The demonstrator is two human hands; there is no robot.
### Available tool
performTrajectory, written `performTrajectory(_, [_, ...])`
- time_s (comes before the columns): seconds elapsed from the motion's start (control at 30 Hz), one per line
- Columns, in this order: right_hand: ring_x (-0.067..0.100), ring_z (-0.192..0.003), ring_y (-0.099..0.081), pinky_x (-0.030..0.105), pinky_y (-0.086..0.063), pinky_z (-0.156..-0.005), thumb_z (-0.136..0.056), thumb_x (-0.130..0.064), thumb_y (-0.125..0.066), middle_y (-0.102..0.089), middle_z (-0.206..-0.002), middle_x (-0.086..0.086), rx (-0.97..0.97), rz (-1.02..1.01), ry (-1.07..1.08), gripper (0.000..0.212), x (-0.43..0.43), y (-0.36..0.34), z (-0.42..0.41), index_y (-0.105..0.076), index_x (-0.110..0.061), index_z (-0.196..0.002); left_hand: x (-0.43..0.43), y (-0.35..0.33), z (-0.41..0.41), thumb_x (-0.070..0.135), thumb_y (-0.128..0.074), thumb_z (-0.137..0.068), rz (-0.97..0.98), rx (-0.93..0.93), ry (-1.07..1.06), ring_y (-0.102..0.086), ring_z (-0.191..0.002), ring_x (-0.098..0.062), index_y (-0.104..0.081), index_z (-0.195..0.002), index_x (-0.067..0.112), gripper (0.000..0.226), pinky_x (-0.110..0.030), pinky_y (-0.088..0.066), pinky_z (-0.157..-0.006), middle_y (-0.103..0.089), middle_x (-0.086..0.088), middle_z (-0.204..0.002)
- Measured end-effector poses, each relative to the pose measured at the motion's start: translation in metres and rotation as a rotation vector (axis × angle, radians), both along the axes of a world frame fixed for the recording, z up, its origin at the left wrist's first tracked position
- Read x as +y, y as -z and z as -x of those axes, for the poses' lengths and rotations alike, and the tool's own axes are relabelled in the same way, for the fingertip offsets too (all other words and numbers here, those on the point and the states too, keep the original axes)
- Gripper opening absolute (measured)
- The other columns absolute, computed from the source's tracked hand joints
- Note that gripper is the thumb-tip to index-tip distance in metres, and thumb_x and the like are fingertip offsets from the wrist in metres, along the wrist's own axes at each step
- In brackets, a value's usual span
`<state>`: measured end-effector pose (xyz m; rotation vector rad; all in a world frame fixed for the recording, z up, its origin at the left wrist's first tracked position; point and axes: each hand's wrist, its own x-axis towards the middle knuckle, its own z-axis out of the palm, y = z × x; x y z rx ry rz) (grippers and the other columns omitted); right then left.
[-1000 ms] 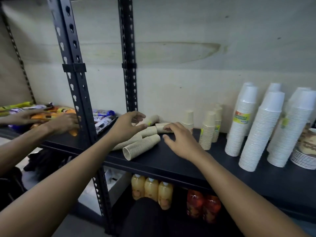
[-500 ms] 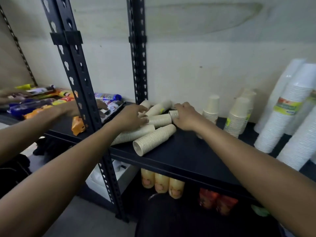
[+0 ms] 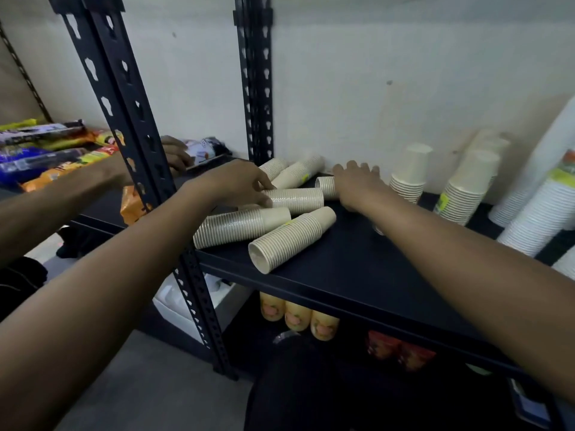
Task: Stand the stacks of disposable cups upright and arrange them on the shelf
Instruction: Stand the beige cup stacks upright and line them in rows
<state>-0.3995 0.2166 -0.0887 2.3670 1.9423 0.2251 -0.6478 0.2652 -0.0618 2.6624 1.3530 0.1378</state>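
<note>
Several stacks of cream paper cups lie on their sides on the black shelf (image 3: 357,259). Nearest the front edge is one stack (image 3: 289,237), with another (image 3: 239,223) to its left. My left hand (image 3: 242,181) closes its fingers round the left end of the middle lying stack (image 3: 298,199). Just to the right, my right hand (image 3: 357,181) lies over a short lying stack (image 3: 325,186), fingers curled on it; only its rim end shows. Two more stacks (image 3: 300,172) lie behind, near the wall. Two cream stacks (image 3: 410,172) (image 3: 469,188) stand upright at the right.
Tall white cup stacks (image 3: 535,213) stand at the far right. A black perforated post (image 3: 124,119) crosses my left arm; a second post (image 3: 255,88) stands at the back. Another person's hand (image 3: 177,154) works among snack packets (image 3: 46,150) at the left. Juice bottles (image 3: 295,315) sit below.
The view has drawn closer and lower. My left hand has slid onto the middle lying stack, and my right hand has settled further over the short stack behind it.
</note>
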Motion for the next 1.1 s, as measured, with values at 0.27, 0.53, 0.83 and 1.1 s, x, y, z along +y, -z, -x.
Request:
performTrajectory(0.27, [0.040,-0.126,-0.051,0.057,-0.028,-0.115,-0.092,-0.025,-0.061,-0.049,-0.136,0.014,-0.067,-0.052,-0.123,0.053,-0.004,-0.038,-0.005,-0.039,-0.016,-0.140,-0.013,-0.014,0.013,0.040,-0.076,-0.090,-0.015,-0.291,-0.121,-0.057,-0.124,-0.019,-0.065,-0.132,0.029,0.045,-0.032,-0.043,-0.099,-0.063,0.000,-0.134])
performTrajectory(0.53, [0.025,-0.120,-0.055,0.045,-0.050,-0.095,-0.091,-0.049,-0.064,-0.053,-0.131,-0.004,0.188,-0.197,-0.264,0.050,-0.025,-0.105,-0.014,-0.049,-0.040,-0.138,-0.037,-0.049,0.010,0.028,-0.082,-0.084,-0.219,-0.848,-0.173,-0.062,-0.112,-0.019,-0.064,-0.133,0.029,0.052,-0.034,-0.053,-0.097,-0.058,0.000,-0.126])
performTrajectory(0.83, [0.009,-0.073,-0.069,0.027,-0.056,-0.053,-0.069,-0.049,-0.086,-0.073,-0.091,-0.013,0.628,-0.444,-0.280,0.029,-0.104,-0.190,-0.030,-0.072,-0.033,-0.088,-0.065,-0.082,-0.004,0.012,-0.089,-0.077,0.038,-1.405,-0.077,-0.069,-0.112,-0.016,-0.054,-0.136,0.013,0.068,-0.032,-0.058,-0.094,-0.068,-0.008,-0.123])
performTrajectory(1.1, [0.008,-0.093,-0.072,0.022,-0.052,-0.077,-0.078,-0.047,-0.083,-0.076,-0.100,-0.010,0.662,-0.073,-0.195,0.027,-0.204,-0.182,-0.091,-0.074,-0.045,-0.104,-0.116,-0.064,-0.075,0.003,-0.088,-0.075,0.269,-1.404,0.156,-0.070,-0.109,-0.021,-0.062,-0.122,0.016,0.055,-0.033,-0.058,-0.092,-0.072,-0.009,-0.117])
